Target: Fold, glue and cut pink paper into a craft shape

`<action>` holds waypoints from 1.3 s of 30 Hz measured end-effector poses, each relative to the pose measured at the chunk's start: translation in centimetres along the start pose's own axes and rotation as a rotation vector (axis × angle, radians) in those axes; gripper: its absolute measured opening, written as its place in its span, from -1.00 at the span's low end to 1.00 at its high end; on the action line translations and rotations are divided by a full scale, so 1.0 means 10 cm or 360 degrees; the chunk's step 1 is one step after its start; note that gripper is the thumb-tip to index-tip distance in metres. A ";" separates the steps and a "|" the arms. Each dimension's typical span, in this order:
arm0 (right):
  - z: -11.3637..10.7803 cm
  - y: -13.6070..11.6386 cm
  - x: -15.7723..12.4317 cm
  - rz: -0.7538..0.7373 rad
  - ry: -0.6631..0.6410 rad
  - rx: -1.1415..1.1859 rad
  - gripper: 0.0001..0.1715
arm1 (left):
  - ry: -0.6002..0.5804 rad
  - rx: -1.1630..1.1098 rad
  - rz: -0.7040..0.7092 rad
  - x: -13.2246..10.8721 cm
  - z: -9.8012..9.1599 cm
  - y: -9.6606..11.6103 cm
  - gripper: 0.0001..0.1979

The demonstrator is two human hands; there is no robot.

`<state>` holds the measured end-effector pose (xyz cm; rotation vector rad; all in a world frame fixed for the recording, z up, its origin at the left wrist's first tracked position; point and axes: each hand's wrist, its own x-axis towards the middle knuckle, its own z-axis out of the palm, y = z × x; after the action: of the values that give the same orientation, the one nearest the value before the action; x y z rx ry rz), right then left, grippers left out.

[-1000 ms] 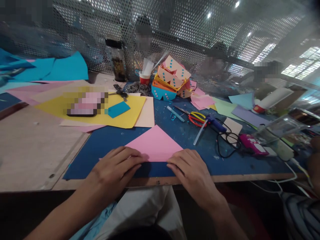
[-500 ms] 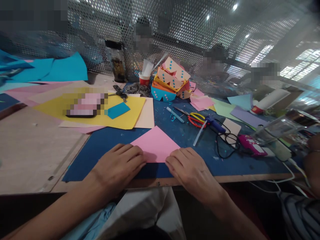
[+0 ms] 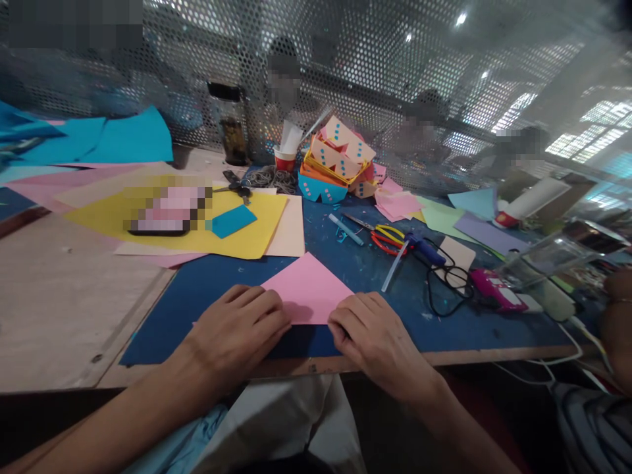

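Note:
A sheet of pink paper (image 3: 310,289), folded to a triangle with its point away from me, lies on the blue table mat. My left hand (image 3: 241,322) is closed over its left part, fingers curled and pressed together along the near folded edge. On the right side my right hand (image 3: 368,329) grips the same edge with bent fingers, the thumb side tucked in. Both hands cover the paper's side corners; only a tiny pink tip shows left of my left hand. Fingertips are mostly hidden.
Yellow paper (image 3: 247,240) with a phone (image 3: 170,207) and a blue paper piece (image 3: 234,221) lies left. Rightward are scissors (image 3: 388,237), a glue gun (image 3: 427,249) and its cord. Decorated paper crowns (image 3: 336,158) stand behind. Another person's arm (image 3: 617,309) shows far right.
My right hand's fingers have curled slightly more at the paper's near edge. The left hand has shifted very little. The whole view has dipped slightly, and the paper remains folded in place.

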<state>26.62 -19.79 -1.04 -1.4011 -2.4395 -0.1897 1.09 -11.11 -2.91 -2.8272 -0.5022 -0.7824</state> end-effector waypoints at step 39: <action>0.12 0.00 -0.01 0.0586 -0.0001 0.0439 -0.79 | -0.0183 -0.0502 -0.0785 -0.13 0.05 -0.02 -0.76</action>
<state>26.46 -19.58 -2.22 -1.6781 -2.0610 0.2231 0.21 -11.15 -4.00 -3.0854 -1.2270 -0.8405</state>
